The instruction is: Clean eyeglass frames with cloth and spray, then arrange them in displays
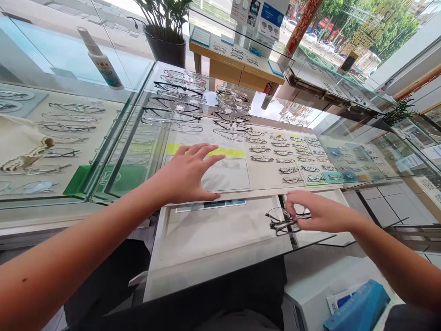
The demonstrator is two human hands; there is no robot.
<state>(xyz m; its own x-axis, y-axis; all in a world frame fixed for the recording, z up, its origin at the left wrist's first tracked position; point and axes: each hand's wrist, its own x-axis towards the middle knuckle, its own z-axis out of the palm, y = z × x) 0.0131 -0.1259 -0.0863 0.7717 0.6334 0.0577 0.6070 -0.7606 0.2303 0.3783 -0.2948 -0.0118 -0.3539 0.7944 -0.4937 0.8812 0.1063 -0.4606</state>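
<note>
My left hand [188, 177] is spread over the glass counter top, near its front edge, with nothing in it. Lower right, my right hand [312, 212] has its thumb and fingertips at a small stack of eyeglasses [280, 226], holding the frames over the right part of the open drawer [206, 230]. Two columns of eyeglasses lie on the glass beyond my left hand, a left column [175, 99] and a right column [234, 115]. Rows of frames [291, 158] show inside the case under the glass.
A white spray bottle [105, 69] stands on the left counter, and a beige cloth [22, 142] lies at far left. A potted plant [165, 41] is behind the counter. Low at right is a blue box [358, 308].
</note>
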